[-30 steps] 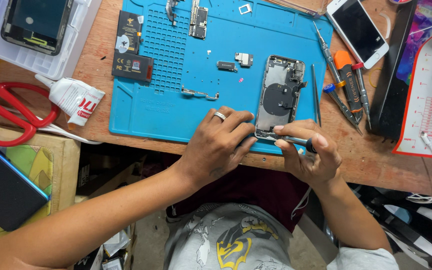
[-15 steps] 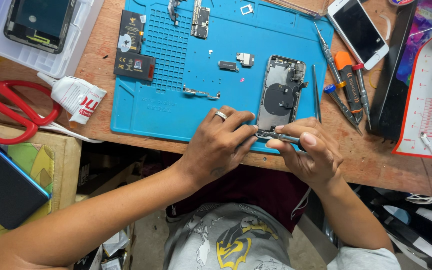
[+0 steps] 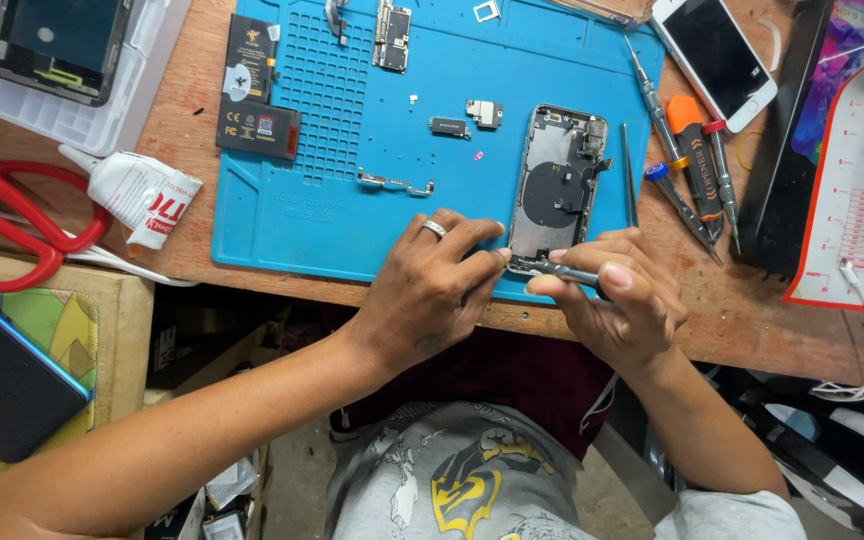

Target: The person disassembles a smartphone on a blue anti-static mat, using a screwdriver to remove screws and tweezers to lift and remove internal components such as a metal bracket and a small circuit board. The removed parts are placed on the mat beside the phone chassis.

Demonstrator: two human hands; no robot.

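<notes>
Around the opened phone shell [image 3: 557, 190], the blue mat [image 3: 282, 225] lies bare to the lower left, giving open passage there. Left of the shell, a small bracket [image 3: 395, 183] and two loose parts [image 3: 449, 126] block a low sweep. Right of it, tweezers [image 3: 629, 175] lie just beside, then a row of screwdrivers [image 3: 687, 160]. Both hands [image 3: 432, 290] crowd the shell's near end at the bench [image 3: 752, 320] edge.
</notes>
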